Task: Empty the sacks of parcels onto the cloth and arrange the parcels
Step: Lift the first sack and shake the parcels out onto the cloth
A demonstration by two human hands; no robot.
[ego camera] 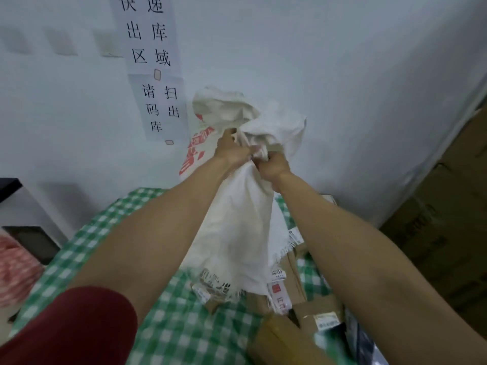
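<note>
Hands, left hand [232, 152] and right hand [272, 165], tight around white sack [237, 219] above parcels [316, 309] on checked cloth [171, 327].

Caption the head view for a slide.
Left hand and right hand grip a white woven sack upended over brown cardboard parcels on a green-and-white checked cloth.

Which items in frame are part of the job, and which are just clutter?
Job:
sack, gripped by left hand and right hand
green cloth
parcels under the sack

Lying about:
wall signs
cartons on the right
red-and-white bundle on the left
</note>
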